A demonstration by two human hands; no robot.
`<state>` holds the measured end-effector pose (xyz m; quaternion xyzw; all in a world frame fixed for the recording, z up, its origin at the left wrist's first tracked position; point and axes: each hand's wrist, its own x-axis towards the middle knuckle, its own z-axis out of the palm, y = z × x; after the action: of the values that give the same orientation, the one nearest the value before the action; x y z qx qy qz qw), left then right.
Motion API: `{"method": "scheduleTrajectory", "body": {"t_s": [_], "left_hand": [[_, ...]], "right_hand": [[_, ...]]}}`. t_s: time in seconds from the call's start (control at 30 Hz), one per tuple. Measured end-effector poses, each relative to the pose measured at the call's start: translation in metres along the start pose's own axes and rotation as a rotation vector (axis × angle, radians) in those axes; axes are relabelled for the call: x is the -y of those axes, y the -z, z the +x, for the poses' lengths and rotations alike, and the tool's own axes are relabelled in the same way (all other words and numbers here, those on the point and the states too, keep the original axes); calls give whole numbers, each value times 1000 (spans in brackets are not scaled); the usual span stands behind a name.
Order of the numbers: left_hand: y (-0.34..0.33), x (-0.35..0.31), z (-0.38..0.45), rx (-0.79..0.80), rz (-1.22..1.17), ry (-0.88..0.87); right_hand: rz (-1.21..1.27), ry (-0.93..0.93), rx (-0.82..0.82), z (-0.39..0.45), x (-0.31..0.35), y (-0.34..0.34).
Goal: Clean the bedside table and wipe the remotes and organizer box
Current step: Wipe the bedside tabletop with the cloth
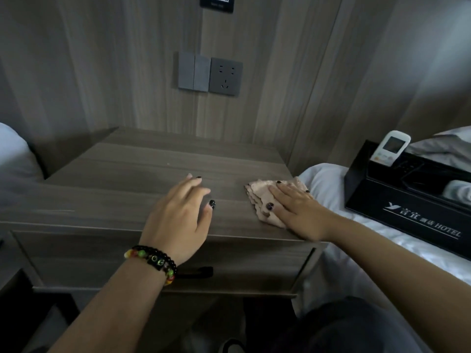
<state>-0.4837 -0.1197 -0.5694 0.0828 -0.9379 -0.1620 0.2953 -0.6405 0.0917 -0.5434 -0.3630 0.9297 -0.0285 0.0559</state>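
The bench (132,179) is a wood-grain bedside unit with a drawer below, and its top carries only the pink cloth (265,197) near the right front corner. The right hand (293,207) lies flat on that cloth, fingers straight, pressing it down rather than clutching it. The left hand (182,215) hovers or rests lightly on the bare top beside it, fingers loosely spread and holding nothing.

The cloth looks thin, soft and folded in layers; it should slide easily under a flat palm, though its loose edges may bunch if pushed from one side only.

The organizer box (397,197) sits off the bench, on the white bed (328,184) to the right. It looks stiff, glossy and light enough to lift by its side walls; its smooth black face may be slippery. A white remote (390,147) stands upright in its rear compartment, best taken by its long edges. Something dark, perhaps a second remote, lies in the front compartment, but it is too dim to tell.

On the wall behind are a switch plate (194,71) and socket (225,76). Nothing stands between the cloth and the rest of the top.
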Motion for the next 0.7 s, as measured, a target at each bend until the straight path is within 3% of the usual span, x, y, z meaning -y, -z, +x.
{"method": "scheduleTrajectory", "body": {"t_s": [0.23,0.4,0.7], "left_hand": [[-8,5,10,-53,62,58],[-11,-5,11,-72,85,41],[-17,-4,12,-180,51,22]], "right_hand": [[-58,-48,25,100,-22,1],[-33,-61,-57,152,-28,6],[-66,-115,-62,232,11,14]]}}
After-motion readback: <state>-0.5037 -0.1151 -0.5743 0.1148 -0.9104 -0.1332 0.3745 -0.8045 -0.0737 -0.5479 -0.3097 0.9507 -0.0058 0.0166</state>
